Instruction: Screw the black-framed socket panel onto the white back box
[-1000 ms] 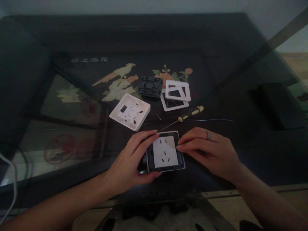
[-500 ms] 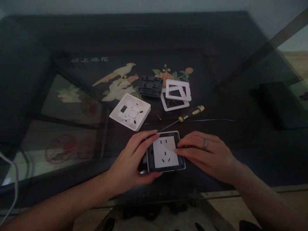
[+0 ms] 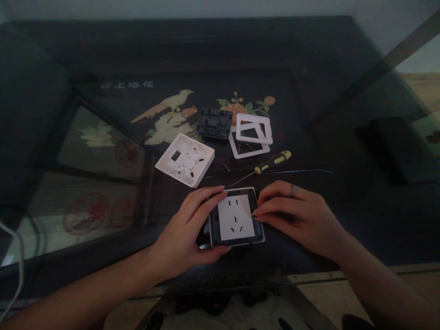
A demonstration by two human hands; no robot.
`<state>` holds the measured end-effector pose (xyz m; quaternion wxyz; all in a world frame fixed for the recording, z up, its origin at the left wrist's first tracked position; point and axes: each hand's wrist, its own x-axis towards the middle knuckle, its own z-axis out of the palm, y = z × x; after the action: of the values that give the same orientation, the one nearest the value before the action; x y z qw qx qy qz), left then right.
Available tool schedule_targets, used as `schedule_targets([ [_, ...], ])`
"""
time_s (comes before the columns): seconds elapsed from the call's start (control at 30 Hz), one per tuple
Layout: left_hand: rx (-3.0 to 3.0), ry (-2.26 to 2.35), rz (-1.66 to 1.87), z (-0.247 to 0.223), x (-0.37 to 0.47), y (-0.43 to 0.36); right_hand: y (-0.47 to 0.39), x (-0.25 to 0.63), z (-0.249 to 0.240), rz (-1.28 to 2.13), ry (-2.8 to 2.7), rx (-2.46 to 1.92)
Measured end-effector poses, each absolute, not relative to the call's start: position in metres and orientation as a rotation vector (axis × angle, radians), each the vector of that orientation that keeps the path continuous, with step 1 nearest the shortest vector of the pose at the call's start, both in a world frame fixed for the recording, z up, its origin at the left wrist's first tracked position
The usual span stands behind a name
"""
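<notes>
A wall socket [image 3: 236, 217] with a white slotted face and a dark surround lies near the table's front edge. My left hand [image 3: 192, 229] is closed on it from the left, fingers on the far edge and thumb on the near edge. At the socket's right side, my right hand [image 3: 295, 213] has its fingertips bunched against the dark surround. Whatever may be between those fingertips is hidden. Just beyond the socket lies a screwdriver [image 3: 273, 162], its tip pointing toward the socket's far edge.
A white back box [image 3: 185, 160] lies left of a loose screw [image 3: 226, 167]. Farther back are a dark socket part [image 3: 214, 123] and two overlapping white frames [image 3: 254, 129], with screws inside the lower one. A white cable [image 3: 21, 270] hangs at far left.
My right fingertips have shifted slightly off the white face toward the socket's right edge, with the index finger more bent. The left hand and the socket hold still.
</notes>
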<state>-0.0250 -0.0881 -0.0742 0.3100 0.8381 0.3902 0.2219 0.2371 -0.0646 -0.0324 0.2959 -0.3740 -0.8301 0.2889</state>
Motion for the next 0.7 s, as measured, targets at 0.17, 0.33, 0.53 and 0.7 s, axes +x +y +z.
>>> schedule_targets([
  [0.17,2.218,1.034,0.578,-0.074,-0.024,-0.088,-0.055,0.248,-0.034,0.544,-2.164,-1.202],
  [0.33,2.227,1.034,0.603,-0.075,-0.024,-0.089,-0.035,0.269,-0.050,0.185,-2.126,-1.451],
  [0.53,2.258,1.016,0.587,-0.076,-0.025,-0.088,-0.022,0.284,-0.067,0.237,-2.254,-1.500],
  [0.7,2.271,0.991,0.585,-0.076,-0.025,-0.086,-0.015,0.293,-0.074,0.311,-2.311,-1.477],
])
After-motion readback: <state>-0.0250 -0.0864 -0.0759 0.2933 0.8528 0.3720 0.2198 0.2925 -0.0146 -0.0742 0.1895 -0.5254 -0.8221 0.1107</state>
